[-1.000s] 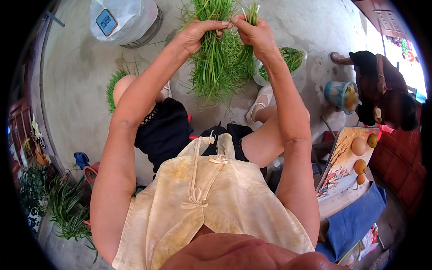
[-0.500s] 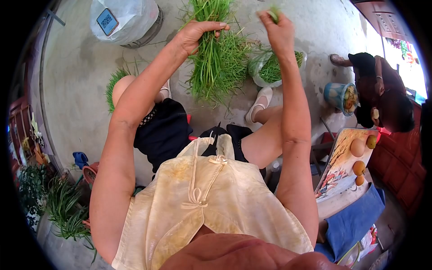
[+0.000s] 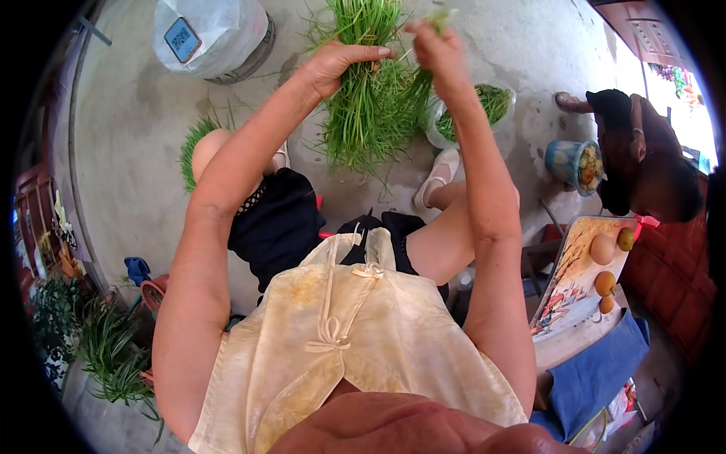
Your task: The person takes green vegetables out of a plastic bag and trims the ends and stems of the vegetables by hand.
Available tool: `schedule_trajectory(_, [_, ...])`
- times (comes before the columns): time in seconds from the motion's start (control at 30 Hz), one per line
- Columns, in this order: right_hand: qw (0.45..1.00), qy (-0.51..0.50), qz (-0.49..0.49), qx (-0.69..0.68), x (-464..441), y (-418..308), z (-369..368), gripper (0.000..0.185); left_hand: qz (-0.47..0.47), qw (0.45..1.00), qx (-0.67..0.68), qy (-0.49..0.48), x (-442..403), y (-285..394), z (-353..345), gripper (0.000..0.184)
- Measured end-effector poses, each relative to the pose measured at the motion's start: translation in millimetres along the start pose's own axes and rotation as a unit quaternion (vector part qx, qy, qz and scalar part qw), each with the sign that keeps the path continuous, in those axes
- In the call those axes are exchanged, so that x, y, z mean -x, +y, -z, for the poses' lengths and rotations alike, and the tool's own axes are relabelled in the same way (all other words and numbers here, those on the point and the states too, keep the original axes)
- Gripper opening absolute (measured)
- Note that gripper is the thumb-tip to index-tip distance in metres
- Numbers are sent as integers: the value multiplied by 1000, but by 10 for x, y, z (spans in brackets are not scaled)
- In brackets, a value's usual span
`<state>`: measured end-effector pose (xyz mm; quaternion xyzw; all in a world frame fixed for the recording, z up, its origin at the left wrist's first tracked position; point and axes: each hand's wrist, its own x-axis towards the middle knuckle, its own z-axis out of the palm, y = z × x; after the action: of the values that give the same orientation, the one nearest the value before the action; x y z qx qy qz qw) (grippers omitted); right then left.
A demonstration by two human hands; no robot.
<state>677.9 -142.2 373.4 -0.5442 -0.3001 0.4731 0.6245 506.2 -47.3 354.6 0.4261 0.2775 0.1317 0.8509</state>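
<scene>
My left hand (image 3: 338,66) is closed around a thick bunch of chives (image 3: 369,23), thumb across the top. Long green blades hang down from it over a loose pile of chives (image 3: 370,129) on the floor. To its right, my right hand (image 3: 439,57), a little blurred, grips a smaller cluster of chives (image 3: 416,98); pale ends poke out above the fingers. Below that hand stands a clear plastic bag (image 3: 508,113) with cut greens inside, partly behind my forearm.
A white-covered bucket (image 3: 227,45) with a phone (image 3: 182,40) on it stands upper left. More greens (image 3: 195,144) lie by my left leg. At right a person (image 3: 643,151) bends near a blue bucket (image 3: 561,163). A picture board (image 3: 567,280) holds several round fruits.
My right hand has moved left and slightly down, closer to the bunch, and chives now hang below it. My left hand keeps its grip, shifted slightly.
</scene>
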Motion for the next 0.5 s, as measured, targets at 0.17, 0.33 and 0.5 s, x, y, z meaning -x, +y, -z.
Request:
schedule_trajectory(0.17, [979,66,27,-189,-53,-360,73,20,-27,998,-47,-19,8,-16,51,24])
schedule_trajectory(0.33, [996,61,-15,68,-14,-321,129,20,-12,994,-101,-50,102,-44,36,22])
schedule_trajectory(0.5, [988,20,-34,147,18,-280,63,16,-10,989,-141,-51,116,-80,28,26])
